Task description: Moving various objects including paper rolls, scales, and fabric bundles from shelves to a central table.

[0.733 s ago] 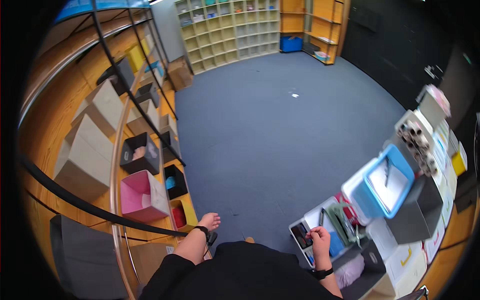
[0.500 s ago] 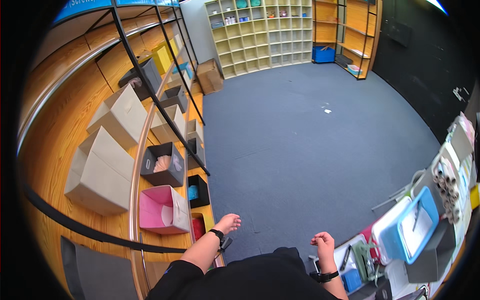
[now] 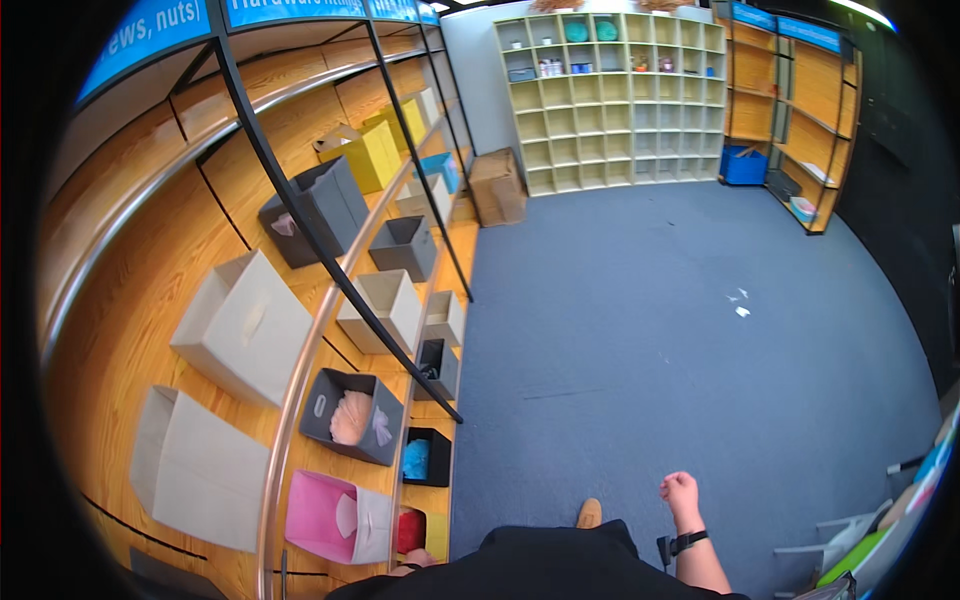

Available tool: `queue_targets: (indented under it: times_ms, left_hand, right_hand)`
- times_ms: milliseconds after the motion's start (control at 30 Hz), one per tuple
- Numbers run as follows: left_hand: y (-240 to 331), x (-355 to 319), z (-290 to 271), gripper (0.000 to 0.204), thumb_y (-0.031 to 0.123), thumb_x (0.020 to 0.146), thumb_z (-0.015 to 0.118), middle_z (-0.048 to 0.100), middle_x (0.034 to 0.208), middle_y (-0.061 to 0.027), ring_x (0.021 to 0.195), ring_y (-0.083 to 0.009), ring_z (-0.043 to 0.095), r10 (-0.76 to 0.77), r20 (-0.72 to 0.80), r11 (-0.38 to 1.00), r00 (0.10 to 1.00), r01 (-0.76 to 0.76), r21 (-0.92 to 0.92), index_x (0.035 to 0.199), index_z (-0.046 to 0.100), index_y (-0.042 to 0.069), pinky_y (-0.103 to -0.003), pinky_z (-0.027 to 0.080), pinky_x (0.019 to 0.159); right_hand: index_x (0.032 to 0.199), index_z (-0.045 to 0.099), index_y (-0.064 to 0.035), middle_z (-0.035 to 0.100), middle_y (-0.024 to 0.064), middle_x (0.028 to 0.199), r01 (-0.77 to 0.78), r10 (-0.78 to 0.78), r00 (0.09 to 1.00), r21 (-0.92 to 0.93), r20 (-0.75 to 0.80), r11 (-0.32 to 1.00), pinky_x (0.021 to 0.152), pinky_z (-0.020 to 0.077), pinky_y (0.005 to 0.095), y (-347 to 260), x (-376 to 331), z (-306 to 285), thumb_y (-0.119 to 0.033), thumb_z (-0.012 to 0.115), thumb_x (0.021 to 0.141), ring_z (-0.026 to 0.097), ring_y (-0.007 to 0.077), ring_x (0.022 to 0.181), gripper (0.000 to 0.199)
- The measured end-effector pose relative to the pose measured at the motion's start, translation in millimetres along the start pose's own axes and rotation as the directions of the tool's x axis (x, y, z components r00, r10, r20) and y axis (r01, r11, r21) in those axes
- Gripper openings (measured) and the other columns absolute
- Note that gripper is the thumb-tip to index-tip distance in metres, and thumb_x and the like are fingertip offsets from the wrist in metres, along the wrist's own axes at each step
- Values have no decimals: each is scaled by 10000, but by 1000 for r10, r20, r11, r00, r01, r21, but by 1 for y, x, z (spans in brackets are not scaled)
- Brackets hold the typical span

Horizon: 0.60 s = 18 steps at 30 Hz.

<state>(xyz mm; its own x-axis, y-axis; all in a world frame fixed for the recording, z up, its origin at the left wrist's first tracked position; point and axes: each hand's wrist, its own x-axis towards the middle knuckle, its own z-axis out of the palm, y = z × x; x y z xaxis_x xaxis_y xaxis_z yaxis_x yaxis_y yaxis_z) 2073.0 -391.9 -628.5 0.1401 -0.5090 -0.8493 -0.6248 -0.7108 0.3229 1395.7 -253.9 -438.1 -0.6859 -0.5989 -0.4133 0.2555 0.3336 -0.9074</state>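
Observation:
My right hand [image 3: 680, 489] hangs over the blue floor, its fingers curled in with nothing visible in them; a black strap sits on that wrist. Only a bit of my left hand [image 3: 421, 557] shows at the lower edge, its fingers hidden, beside the yellow bin [image 3: 436, 535] that has something red in it. Close by on the left stand a pink fabric bin [image 3: 310, 515] and a dark grey bin [image 3: 385, 435] with a peach-coloured item inside. A black bin [image 3: 437, 459] holding something blue sits just beyond the yellow one.
Wooden shelves with black posts [image 3: 350, 290] run along my left, bearing beige bins [image 3: 205, 480] and yellow bins [image 3: 371, 160]. Ahead stand a cubby shelf [image 3: 575, 120], a cardboard box [image 3: 497, 187] and a blue crate [image 3: 744, 165]. A grey frame [image 3: 830, 538] is at lower right.
I have moved forward along the shelves and the view has turned left. My left hand has dropped mostly out of sight. The cluttered table on the right has largely left the view.

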Motion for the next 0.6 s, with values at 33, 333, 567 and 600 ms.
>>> queue_targets:
  times_ms: [33,333,567,600]
  left_hand:
    - [-1,-1,-1,250,140,948,456,678,864,-150,753,-265,663,34,-58,978,998,-21,206,1040,610,-34,-392,531,707]
    - [215,30,28,215,206,932,496,632,777,-112,703,-238,632,-222,196,860,955,287,-422,933,607,21,-380,509,640]
    - [393,160,-11,216,252,916,532,586,680,-80,614,-217,593,-266,216,837,939,336,-431,843,600,60,-364,487,557]
    - [425,180,-24,219,259,914,537,579,666,-75,601,-214,587,-245,215,836,946,318,-447,831,599,66,-362,484,546]
  right_hand:
    - [842,595,-13,642,85,733,21,-20,999,-24,43,1000,538,497,258,-20,36,15,-24,497,886,605,133,605,108]
    - [933,599,-32,651,66,811,184,-66,889,-221,452,958,596,494,261,-164,290,177,-39,513,883,611,127,682,100]
    - [915,606,-27,663,80,796,42,89,934,-354,346,934,557,496,277,-192,424,239,-80,547,893,620,145,631,82]
    - [917,604,-28,661,80,796,-8,130,939,-355,320,935,548,497,278,-195,442,242,-82,541,893,624,152,623,86]
